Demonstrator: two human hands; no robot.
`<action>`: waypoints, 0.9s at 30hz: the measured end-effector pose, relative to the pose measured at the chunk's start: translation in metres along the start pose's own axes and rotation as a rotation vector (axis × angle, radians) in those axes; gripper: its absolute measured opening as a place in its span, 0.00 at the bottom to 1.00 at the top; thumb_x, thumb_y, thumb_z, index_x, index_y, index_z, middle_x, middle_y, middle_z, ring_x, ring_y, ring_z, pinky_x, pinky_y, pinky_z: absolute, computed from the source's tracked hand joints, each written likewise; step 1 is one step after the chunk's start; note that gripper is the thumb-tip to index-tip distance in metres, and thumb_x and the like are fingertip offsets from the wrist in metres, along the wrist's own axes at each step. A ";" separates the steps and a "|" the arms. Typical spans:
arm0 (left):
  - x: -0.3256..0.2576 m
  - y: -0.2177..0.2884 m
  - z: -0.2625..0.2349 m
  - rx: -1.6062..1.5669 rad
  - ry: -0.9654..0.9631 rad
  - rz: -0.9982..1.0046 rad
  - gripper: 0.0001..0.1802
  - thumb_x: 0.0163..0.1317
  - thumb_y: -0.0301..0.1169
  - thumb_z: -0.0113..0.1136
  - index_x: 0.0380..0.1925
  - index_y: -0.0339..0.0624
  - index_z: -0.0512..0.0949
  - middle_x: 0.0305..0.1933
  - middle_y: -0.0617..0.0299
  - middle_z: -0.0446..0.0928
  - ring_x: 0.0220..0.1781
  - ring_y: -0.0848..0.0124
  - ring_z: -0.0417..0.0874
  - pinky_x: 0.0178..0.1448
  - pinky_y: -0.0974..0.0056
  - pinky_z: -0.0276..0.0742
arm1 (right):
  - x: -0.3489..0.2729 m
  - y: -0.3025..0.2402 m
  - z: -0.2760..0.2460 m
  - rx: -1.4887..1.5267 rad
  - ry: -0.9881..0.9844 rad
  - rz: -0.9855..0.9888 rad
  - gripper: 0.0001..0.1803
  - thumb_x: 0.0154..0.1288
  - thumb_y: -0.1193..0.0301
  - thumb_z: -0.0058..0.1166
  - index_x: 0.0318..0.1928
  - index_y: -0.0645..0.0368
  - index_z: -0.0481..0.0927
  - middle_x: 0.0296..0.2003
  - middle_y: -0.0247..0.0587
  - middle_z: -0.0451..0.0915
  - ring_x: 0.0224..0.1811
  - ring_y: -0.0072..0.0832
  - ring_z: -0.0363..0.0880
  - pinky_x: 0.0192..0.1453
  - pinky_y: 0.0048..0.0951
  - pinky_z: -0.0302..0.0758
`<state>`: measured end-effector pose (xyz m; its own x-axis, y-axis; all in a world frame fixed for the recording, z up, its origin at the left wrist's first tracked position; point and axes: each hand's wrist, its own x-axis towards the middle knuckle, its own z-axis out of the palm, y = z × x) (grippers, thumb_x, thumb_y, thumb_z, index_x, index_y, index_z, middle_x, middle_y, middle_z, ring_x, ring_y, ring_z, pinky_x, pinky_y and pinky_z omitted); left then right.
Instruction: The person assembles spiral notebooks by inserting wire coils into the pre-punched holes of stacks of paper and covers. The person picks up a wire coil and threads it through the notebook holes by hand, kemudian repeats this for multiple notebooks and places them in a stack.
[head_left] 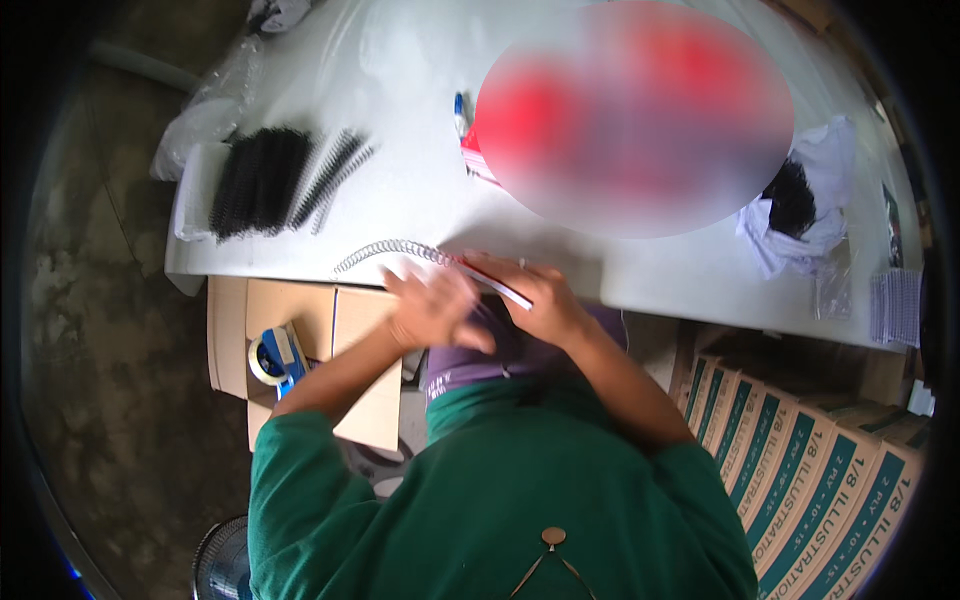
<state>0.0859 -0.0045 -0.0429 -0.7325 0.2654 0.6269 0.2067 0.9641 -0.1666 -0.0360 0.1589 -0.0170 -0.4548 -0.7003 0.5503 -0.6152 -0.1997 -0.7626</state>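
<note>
Coil point(388, 246) bowed | right hand point(545, 303) grips red-white piece point(499, 285) | left hand point(437, 308) splayed

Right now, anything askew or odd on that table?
The coil leading left from the right hand bows in an arc. A few loose coils lie askew beside the dark coil pile. White wrapping at right is crumpled around a black bundle. No spill shows; blurring hides part of the table.

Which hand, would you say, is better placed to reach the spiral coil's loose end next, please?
Probably the left hand: it looks open, though blurred, and is nearer the loose end of the spiral coil, while the right hand holds a thin red-and-white item.
</note>
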 end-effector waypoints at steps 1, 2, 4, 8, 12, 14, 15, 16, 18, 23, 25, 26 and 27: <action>0.004 -0.011 0.006 0.015 0.067 -0.017 0.56 0.52 0.68 0.46 0.63 0.27 0.50 0.66 0.35 0.50 0.69 0.41 0.50 0.68 0.36 0.40 | 0.006 0.002 0.000 0.005 -0.005 -0.021 0.26 0.49 0.88 0.49 0.52 0.59 0.75 0.47 0.45 0.79 0.44 0.38 0.80 0.45 0.32 0.78; -0.011 -0.028 0.021 -0.084 0.036 -0.170 0.57 0.49 0.68 0.48 0.62 0.26 0.51 0.64 0.32 0.51 0.67 0.38 0.51 0.66 0.34 0.41 | 0.010 -0.002 0.001 0.010 -0.020 -0.046 0.26 0.49 0.88 0.48 0.52 0.60 0.76 0.47 0.45 0.79 0.44 0.37 0.81 0.45 0.31 0.79; -0.018 -0.041 0.039 -0.222 -0.002 -0.304 0.58 0.44 0.69 0.53 0.59 0.26 0.54 0.60 0.29 0.54 0.63 0.35 0.55 0.63 0.30 0.44 | 0.009 0.003 0.006 0.042 0.004 -0.047 0.26 0.49 0.88 0.49 0.52 0.60 0.75 0.47 0.46 0.78 0.44 0.39 0.81 0.44 0.32 0.78; -0.006 -0.004 0.021 -0.344 -0.133 0.161 0.54 0.44 0.69 0.53 0.55 0.28 0.62 0.54 0.39 0.64 0.57 0.46 0.65 0.59 0.38 0.58 | 0.014 0.005 -0.005 0.049 0.064 0.084 0.25 0.52 0.85 0.50 0.53 0.60 0.74 0.46 0.49 0.78 0.43 0.41 0.80 0.44 0.34 0.78; 0.004 -0.040 0.035 -0.890 -0.269 -0.289 0.52 0.48 0.67 0.51 0.55 0.27 0.62 0.52 0.42 0.68 0.55 0.46 0.66 0.59 0.49 0.63 | 0.007 0.008 0.008 0.036 -0.021 0.055 0.28 0.54 0.82 0.51 0.58 0.58 0.69 0.45 0.53 0.78 0.43 0.43 0.80 0.44 0.36 0.77; 0.004 -0.006 0.032 -0.560 -0.127 -0.096 0.56 0.45 0.69 0.52 0.58 0.28 0.58 0.56 0.39 0.64 0.58 0.41 0.63 0.57 0.40 0.59 | 0.005 0.011 0.010 0.075 0.007 0.122 0.31 0.54 0.79 0.52 0.61 0.56 0.64 0.44 0.53 0.78 0.42 0.46 0.79 0.43 0.39 0.77; 0.004 0.005 0.028 -0.504 -0.102 0.049 0.59 0.42 0.71 0.52 0.60 0.29 0.56 0.57 0.38 0.64 0.59 0.39 0.62 0.56 0.36 0.57 | 0.012 0.009 0.007 0.173 0.099 0.137 0.34 0.55 0.78 0.52 0.64 0.54 0.61 0.44 0.53 0.78 0.41 0.49 0.79 0.42 0.40 0.76; 0.003 0.016 0.024 -0.445 -0.067 0.185 0.61 0.40 0.73 0.51 0.61 0.30 0.55 0.58 0.38 0.63 0.61 0.38 0.61 0.55 0.33 0.55 | 0.012 0.004 0.000 0.235 0.029 0.168 0.35 0.56 0.78 0.51 0.65 0.51 0.58 0.44 0.52 0.78 0.40 0.50 0.78 0.40 0.41 0.76; 0.028 -0.004 0.015 -0.240 0.019 0.115 0.58 0.43 0.72 0.50 0.60 0.32 0.57 0.55 0.38 0.65 0.59 0.38 0.61 0.55 0.32 0.54 | 0.009 0.006 0.004 0.211 -0.094 0.227 0.38 0.56 0.78 0.50 0.67 0.49 0.53 0.44 0.51 0.78 0.38 0.50 0.78 0.39 0.42 0.75; 0.032 0.013 0.026 -0.471 -0.058 0.001 0.53 0.52 0.65 0.50 0.62 0.27 0.55 0.61 0.30 0.56 0.60 0.33 0.61 0.59 0.32 0.53 | 0.016 0.011 0.008 0.373 0.017 0.197 0.41 0.58 0.79 0.51 0.69 0.50 0.46 0.44 0.48 0.79 0.39 0.40 0.81 0.40 0.37 0.76; 0.021 0.019 0.016 -0.454 -0.157 0.037 0.50 0.53 0.62 0.51 0.60 0.27 0.58 0.61 0.30 0.57 0.60 0.35 0.60 0.61 0.34 0.51 | 0.014 0.018 0.005 0.444 0.048 0.215 0.43 0.57 0.80 0.53 0.69 0.52 0.45 0.43 0.47 0.78 0.42 0.34 0.79 0.43 0.33 0.75; 0.035 0.016 0.004 -0.355 -0.123 -0.040 0.45 0.54 0.59 0.52 0.58 0.30 0.62 0.59 0.33 0.60 0.60 0.37 0.62 0.62 0.36 0.50 | 0.013 0.023 0.005 0.483 0.062 0.220 0.44 0.56 0.81 0.54 0.69 0.53 0.45 0.43 0.46 0.78 0.43 0.31 0.79 0.44 0.32 0.75; 0.049 0.014 -0.008 -0.261 -0.094 -0.122 0.39 0.56 0.56 0.52 0.56 0.33 0.66 0.58 0.36 0.62 0.59 0.39 0.64 0.63 0.38 0.50 | 0.012 0.024 0.007 0.470 0.072 0.232 0.45 0.55 0.80 0.55 0.69 0.54 0.44 0.43 0.46 0.77 0.42 0.31 0.79 0.44 0.31 0.75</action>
<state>0.0582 0.0221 -0.0079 -0.8166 0.1587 0.5550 0.2643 0.9576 0.1151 -0.0512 0.1407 -0.0310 -0.5980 -0.7169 0.3584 -0.1456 -0.3426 -0.9281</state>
